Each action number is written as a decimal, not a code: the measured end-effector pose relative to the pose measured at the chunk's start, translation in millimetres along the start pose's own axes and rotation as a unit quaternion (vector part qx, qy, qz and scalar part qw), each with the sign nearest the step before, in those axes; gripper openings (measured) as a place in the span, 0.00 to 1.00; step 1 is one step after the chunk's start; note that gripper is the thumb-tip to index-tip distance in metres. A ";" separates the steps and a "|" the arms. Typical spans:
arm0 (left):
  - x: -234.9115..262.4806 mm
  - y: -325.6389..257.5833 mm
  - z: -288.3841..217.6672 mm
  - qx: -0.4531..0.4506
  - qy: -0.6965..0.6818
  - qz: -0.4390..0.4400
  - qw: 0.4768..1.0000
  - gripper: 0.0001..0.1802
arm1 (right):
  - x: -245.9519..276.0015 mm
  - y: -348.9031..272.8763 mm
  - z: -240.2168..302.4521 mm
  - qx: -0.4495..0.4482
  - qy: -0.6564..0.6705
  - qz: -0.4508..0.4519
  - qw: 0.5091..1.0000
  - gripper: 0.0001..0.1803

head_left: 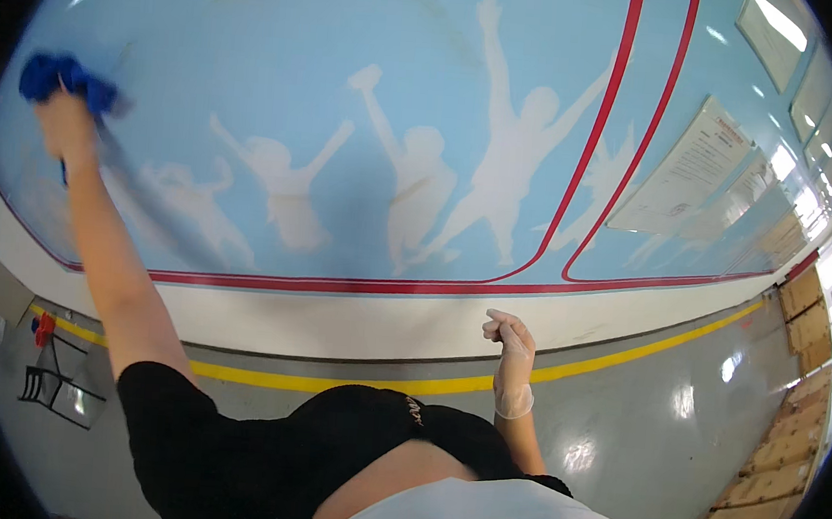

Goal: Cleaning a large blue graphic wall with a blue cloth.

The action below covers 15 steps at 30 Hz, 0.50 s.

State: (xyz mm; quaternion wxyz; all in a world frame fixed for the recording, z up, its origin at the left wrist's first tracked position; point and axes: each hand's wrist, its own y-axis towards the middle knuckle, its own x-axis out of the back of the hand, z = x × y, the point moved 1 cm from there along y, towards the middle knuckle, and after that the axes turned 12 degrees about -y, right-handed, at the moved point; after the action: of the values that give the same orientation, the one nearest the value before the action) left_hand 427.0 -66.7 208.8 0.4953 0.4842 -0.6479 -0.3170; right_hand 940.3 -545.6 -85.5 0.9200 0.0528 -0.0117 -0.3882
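My left hand (67,124) is raised high at the upper left and grips a blue cloth (62,76) pressed against a light blue wall (286,48) painted with white figures with raised arms. The hand is blurred. My right hand (511,348) wears a thin clear glove and hangs in front of me, well away from the wall, with its fingers loosely curled and nothing in them.
Red lines (337,283) border the blue wall panel above a white band. A yellow stripe (330,384) runs along the grey glossy floor. Framed papers (692,173) hang at the right. Cardboard boxes (790,430) are stacked at the far right. A small metal stand (55,379) sits at the lower left.
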 end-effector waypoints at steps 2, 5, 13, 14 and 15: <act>-22.7 -93.7 32.7 0.018 -0.083 -0.041 0.996 0.13 | 0.1 0.2 -1.9 -0.007 -0.008 0.011 1.000 0.14; -22.1 -252.4 56.4 0.052 0.027 0.196 0.979 0.18 | 0.9 0.7 -4.0 -0.010 -0.022 0.034 0.999 0.14; 15.3 -298.5 2.1 0.134 -0.328 0.056 0.934 0.23 | 4.6 0.6 -3.5 0.021 -0.046 0.026 0.998 0.14; 18.8 -250.3 -16.0 0.175 -0.424 -0.014 0.888 0.20 | 3.8 0.1 -2.6 0.038 -0.062 0.023 0.997 0.14; 22.9 -192.9 -36.0 0.242 -0.545 -0.104 0.796 0.17 | 3.2 -0.9 -2.7 0.016 -0.071 0.036 0.997 0.14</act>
State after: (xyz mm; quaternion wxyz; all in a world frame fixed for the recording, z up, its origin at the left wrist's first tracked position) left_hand 520.6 -149.5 55.8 -0.1087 0.3998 -0.8122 -0.4107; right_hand 942.2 -548.3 -88.4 0.9294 0.0390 -0.0854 -0.3570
